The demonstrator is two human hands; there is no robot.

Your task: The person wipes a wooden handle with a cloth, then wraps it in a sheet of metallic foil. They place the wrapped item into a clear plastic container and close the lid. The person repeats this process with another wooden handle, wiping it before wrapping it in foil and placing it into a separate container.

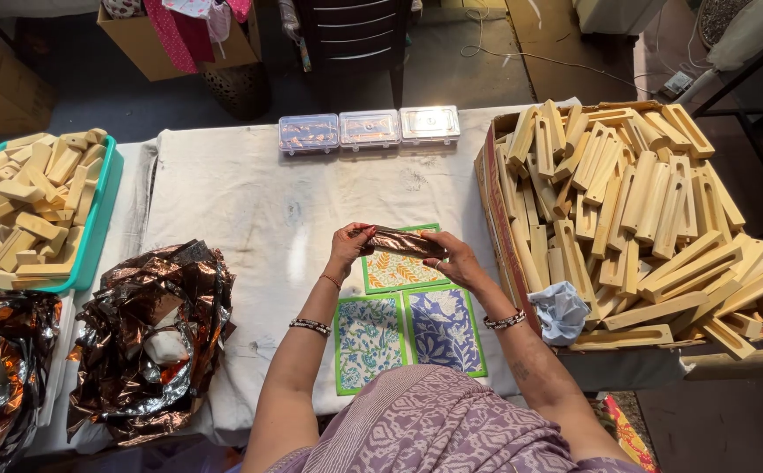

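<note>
Head view: cloth-covered table (250,193), dim room.

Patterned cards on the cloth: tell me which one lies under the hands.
The orange leaf-print card, farthest from the person, partly hidden beneath the copper foil-wrapped piece. The two blue floral cards lie nearer, uncovered.

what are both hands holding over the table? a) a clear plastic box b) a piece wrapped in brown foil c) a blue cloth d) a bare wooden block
b: the left hand and right hand each grip an end of a shiny brown foil-wrapped piece, held above the patterned cards.
</note>
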